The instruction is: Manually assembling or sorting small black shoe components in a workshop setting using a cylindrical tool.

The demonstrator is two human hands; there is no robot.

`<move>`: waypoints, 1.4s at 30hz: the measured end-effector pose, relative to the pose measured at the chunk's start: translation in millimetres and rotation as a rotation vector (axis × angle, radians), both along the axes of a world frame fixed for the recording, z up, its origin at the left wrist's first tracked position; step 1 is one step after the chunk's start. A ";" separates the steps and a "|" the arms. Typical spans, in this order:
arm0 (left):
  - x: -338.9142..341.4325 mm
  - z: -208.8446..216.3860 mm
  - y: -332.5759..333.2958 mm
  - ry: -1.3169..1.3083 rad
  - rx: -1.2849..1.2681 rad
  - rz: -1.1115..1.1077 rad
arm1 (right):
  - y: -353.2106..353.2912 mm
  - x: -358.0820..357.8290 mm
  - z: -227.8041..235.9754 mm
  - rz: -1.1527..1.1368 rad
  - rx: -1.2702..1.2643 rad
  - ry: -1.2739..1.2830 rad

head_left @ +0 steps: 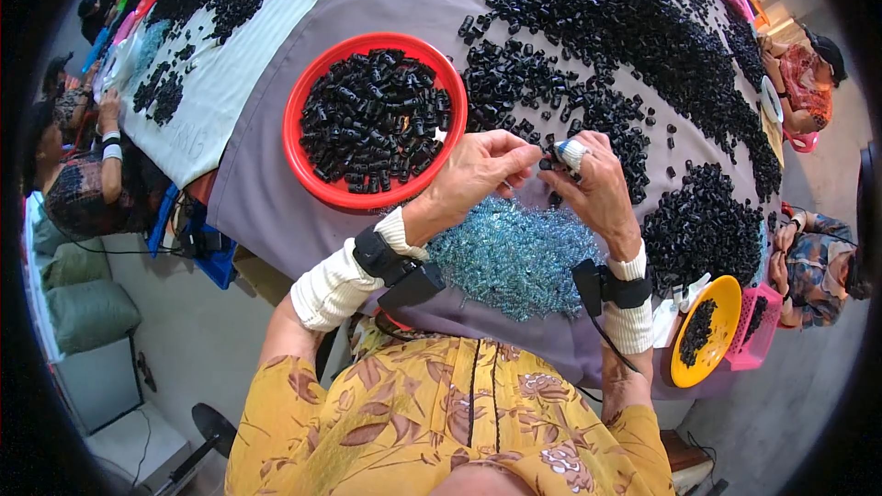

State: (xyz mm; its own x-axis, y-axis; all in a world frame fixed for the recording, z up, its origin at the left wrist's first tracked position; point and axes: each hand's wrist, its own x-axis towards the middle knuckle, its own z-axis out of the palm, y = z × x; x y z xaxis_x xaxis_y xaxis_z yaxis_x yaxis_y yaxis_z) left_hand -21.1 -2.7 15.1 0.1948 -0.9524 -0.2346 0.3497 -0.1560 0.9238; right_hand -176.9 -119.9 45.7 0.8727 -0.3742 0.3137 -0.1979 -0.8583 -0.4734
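My left hand (485, 165) is closed in a pinch, thumb and forefinger pressed together; whatever lies between the tips is too small to make out. Close beside it, my right hand (593, 186) grips a small black cylindrical part (547, 164), with white wrapping on one finger. Below both hands spreads a heap of tiny shiny light-blue pieces (516, 257). Left of my left hand stands a round red tray (292, 133) filled with black cylindrical parts (372, 115). Loose black pieces (551, 92) lie just beyond my hands.
A large black heap (634, 14) covers the far table. Another heap (703, 220) lies right, near a yellow bowl (729, 298) and a pink basket (755, 331). People sit along the right side and at a white-covered table (207, 83) on the left.
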 end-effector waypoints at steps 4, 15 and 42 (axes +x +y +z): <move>0.8 3.5 -5.4 0.110 -0.021 -0.064 | -1.9 5.4 7.8 0.087 -0.024 -0.035; 27.7 -11.6 4.0 0.285 -0.074 0.082 | -15.9 10.1 -51.2 0.032 -0.241 0.128; -5.1 4.0 -1.7 -0.340 -0.132 0.030 | 7.9 -0.7 -0.1 -0.116 0.341 -0.162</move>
State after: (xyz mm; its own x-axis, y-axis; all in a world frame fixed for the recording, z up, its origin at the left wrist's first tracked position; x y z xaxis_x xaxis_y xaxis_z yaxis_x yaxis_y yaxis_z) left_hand -26.2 -4.4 19.1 0.2691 -0.9627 -0.0273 0.0217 -0.0223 0.9995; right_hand -177.5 -111.9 45.7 0.7677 -0.5740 0.2848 -0.1834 -0.6226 -0.7607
